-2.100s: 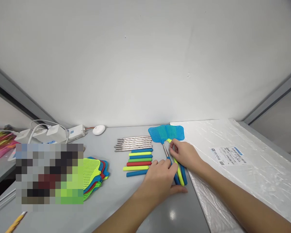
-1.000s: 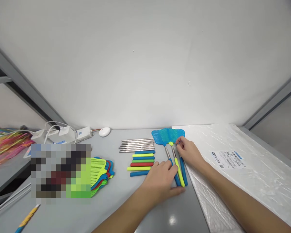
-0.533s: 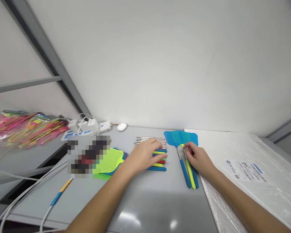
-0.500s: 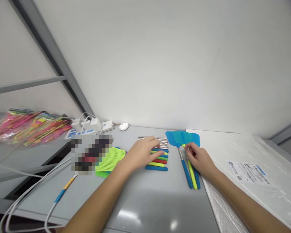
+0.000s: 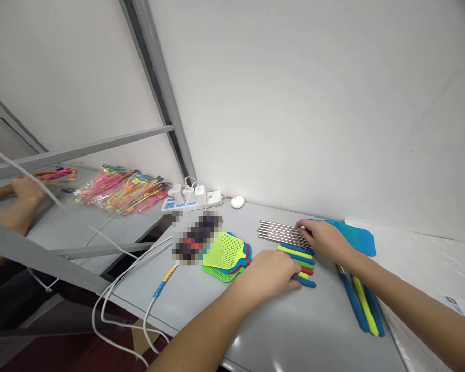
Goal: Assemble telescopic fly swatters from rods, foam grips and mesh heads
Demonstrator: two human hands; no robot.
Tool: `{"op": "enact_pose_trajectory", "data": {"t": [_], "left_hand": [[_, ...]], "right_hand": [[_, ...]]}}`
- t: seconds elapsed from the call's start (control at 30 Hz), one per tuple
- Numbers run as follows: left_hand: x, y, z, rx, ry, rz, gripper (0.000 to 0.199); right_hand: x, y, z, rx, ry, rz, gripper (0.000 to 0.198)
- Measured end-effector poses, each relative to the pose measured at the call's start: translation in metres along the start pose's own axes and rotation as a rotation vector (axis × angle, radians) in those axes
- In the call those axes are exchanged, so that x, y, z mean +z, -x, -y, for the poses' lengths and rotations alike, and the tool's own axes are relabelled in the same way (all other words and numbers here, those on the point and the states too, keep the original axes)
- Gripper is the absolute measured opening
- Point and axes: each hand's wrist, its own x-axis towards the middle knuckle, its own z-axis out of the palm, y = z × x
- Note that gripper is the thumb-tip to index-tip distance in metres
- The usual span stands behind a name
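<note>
My left hand (image 5: 269,274) lies over the near end of a row of coloured handles (image 5: 296,254), its thumb and fingers closed around a yellow-green handle (image 5: 304,276). Blue, green and red handles lie beside it. Behind them, my right hand (image 5: 321,238) pinches at the right end of a row of thin metal rods (image 5: 281,231); its fingertips partly cover the rod. Under my right forearm lie assembled fly swatters with a blue head (image 5: 358,238) and a yellow-green grip (image 5: 364,305). Loose swatter heads (image 5: 230,250) are stacked left of my left hand.
A pixelated item (image 5: 196,240) and a white cable lie at the left. A power strip (image 5: 189,201) with plugs and a white mouse-shaped item (image 5: 238,202) stand by the wall. Bagged swatters (image 5: 127,188) and another person's hand (image 5: 29,191) are beyond the metal frame (image 5: 155,77).
The view has swung left. My right hand has left the assembled swatters for the metal rods. My left hand has come down onto the handles and closed.
</note>
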Motion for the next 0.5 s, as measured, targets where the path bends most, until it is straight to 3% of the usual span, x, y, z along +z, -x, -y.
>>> {"op": "enact_pose_trajectory", "data": {"t": [0.2,0.5], "left_hand": [[0.008,-0.006,0.005,-0.007,-0.016,0.031,0.019],[0.003,-0.003,0.018,-0.042,0.089,-0.017,0.02]], "right_hand": [[0.02,-0.056,0.013,-0.102,-0.064,0.07,0.022],[0.025,-0.065,0.003,-0.101,-0.098,0.134,0.019]]}}
